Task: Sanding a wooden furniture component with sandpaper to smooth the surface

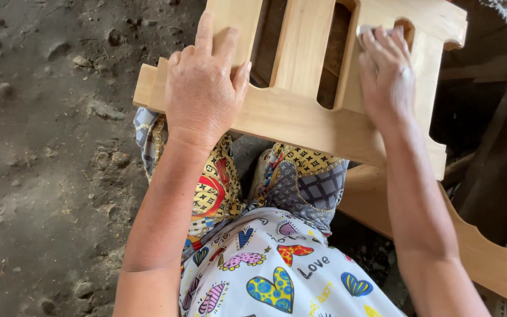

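— Two hands are seen on one pale wooden frame [300, 111], which is rested across the knees, above the patterned trousers [218, 188].

— How is the left hand [203, 88] placed?

— It is laid flat on the near left part of the frame, fingers spread and nothing gripped; the frame is simply pressed down by it.

— And the right hand [385, 73]?

— It is set on the right upright, and a small grey pad [374, 28], probably sandpaper, is pressed against the wood under the fingertips [377, 41]. Most of the pad is hidden, so its kind cannot be told for certain.

— How much of the work appears done?

— The frame is already assembled, with slats and slots cut, and its surfaces look smooth and bare. No varnish or paint is seen. How much has been rubbed cannot be judged from the wood itself; the rubbing seems to be under way at the far right slot, and the finish is judged as not yet applied.

— What else is shown?

— A dirt floor [48, 147] is seen on the left, and another curved wooden piece [488, 258] lies low on the right, beside the heart-printed shirt [277, 270].
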